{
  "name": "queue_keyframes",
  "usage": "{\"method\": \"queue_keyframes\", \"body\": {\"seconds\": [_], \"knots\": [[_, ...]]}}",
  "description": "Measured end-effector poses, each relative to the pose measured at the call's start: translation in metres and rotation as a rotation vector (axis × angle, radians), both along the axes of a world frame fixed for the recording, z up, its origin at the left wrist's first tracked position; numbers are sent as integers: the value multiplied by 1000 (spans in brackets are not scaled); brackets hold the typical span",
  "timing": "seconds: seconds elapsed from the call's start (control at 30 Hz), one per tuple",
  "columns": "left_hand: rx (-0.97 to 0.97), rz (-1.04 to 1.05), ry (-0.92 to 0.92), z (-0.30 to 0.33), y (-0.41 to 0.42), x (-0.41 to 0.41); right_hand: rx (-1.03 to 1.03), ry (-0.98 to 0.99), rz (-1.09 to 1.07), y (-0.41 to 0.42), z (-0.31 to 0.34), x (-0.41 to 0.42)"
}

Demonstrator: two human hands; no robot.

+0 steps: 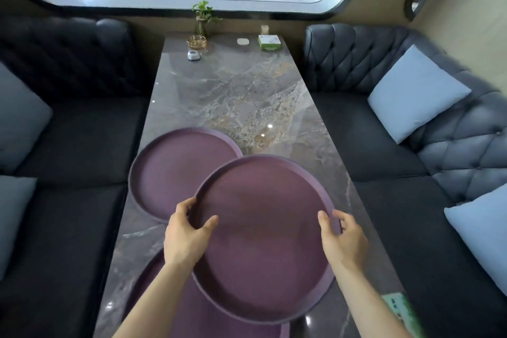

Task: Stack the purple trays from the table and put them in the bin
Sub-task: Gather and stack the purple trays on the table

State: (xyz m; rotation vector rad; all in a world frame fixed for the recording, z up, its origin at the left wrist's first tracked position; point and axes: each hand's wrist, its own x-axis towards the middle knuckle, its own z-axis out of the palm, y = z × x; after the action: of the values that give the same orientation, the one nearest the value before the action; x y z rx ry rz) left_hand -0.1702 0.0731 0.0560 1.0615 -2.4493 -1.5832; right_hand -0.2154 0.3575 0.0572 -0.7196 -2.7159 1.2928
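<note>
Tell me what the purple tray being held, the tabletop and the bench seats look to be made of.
Held purple tray: probably plastic or coated metal, with a matte, even colour, thin raised rim and no glare. Tabletop: polished marble or a stone-look slab, grey veining with sharp light reflections. Bench seats: dark leather or imitation leather, button-tufted with a soft sheen.

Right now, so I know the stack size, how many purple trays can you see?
3. One held in both hands, one far left on the table, one near under the held one. More may be hidden.
</note>
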Motion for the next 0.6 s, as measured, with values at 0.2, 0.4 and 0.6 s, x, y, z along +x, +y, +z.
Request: {"method": "queue_keyframes", "body": {"seconds": [0.2,0.4,0.6], "knots": [[-110,55,-125,-14,-65,94,-59,-104,80,-64,-24,77],[-131,74,-203,-39,-84,153,18,-180,111,-90,-40,126],[-150,33,-231,-60,-82,176,22,-205,126,-94,-46,146]]}}
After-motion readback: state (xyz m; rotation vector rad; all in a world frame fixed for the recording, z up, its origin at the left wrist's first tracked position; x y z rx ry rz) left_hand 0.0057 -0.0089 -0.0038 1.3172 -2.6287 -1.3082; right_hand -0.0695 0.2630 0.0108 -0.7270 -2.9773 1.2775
